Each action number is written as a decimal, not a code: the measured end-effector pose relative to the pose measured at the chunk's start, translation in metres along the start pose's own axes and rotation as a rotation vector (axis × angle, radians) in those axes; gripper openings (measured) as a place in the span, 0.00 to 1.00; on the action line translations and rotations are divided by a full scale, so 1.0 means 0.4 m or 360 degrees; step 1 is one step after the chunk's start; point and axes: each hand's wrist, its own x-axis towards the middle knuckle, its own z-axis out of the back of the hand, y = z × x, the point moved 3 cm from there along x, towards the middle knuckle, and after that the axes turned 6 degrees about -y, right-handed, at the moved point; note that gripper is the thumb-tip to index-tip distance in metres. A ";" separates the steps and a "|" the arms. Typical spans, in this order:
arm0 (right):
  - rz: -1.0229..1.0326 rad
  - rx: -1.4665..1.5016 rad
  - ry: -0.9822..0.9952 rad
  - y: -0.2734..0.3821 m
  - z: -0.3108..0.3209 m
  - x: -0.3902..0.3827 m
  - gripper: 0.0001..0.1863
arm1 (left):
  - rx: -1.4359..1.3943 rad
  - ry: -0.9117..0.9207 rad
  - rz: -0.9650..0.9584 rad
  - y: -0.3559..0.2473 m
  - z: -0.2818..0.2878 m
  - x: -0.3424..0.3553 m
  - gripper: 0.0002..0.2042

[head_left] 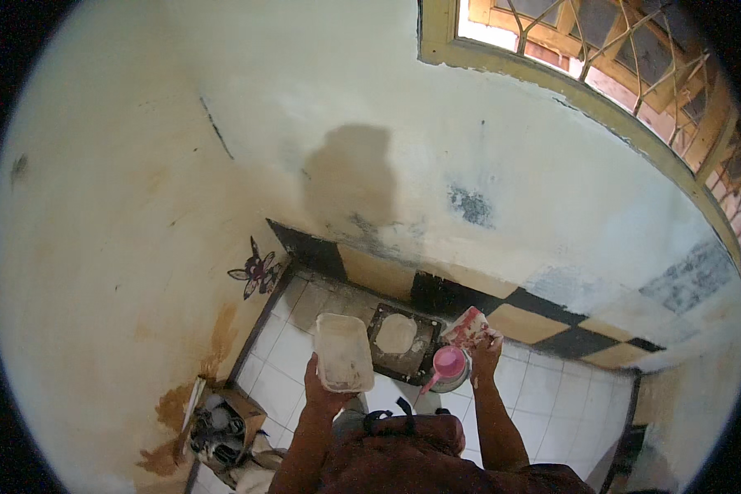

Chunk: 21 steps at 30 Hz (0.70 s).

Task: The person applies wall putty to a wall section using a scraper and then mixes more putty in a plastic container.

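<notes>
My left hand (326,398) grips a whitish rectangular plastic tub (345,350) by its near left edge. The tub's inside looks smeared, and I cannot make out any contents. To its right, a dark square board (430,332) lies on the floor with a round whitish patch or lid (396,333) on it. My right hand (486,356) is closed on a red-and-white packet (469,328) beside the wall. Just left of that hand, a pink dipper (449,361) rests in or over a greyish round container (459,380), its handle pointing toward me.
Black-and-cream tiles (461,294) line the base of the stained wall (346,90). White tiles cover the floor (528,387). A cardboard box (237,412) stuffed with dark and clear items stands at lower left, with cloth beside it. A barred window (617,58) is at upper right.
</notes>
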 end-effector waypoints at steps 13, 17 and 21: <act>-0.0598 0.0097 -0.0142 0.124 -0.181 -0.328 0.37 | 0.0464 -0.0105 0.0411 -0.244 0.117 0.242 0.32; -0.0755 0.0030 -0.0277 -0.041 -0.164 -0.366 0.22 | 0.0256 -0.0186 0.0441 -0.204 0.177 0.346 0.31; -0.0941 -0.0035 -0.0239 -0.185 -0.173 -0.351 0.16 | 0.0285 -0.0169 0.0414 -0.157 0.236 0.437 0.30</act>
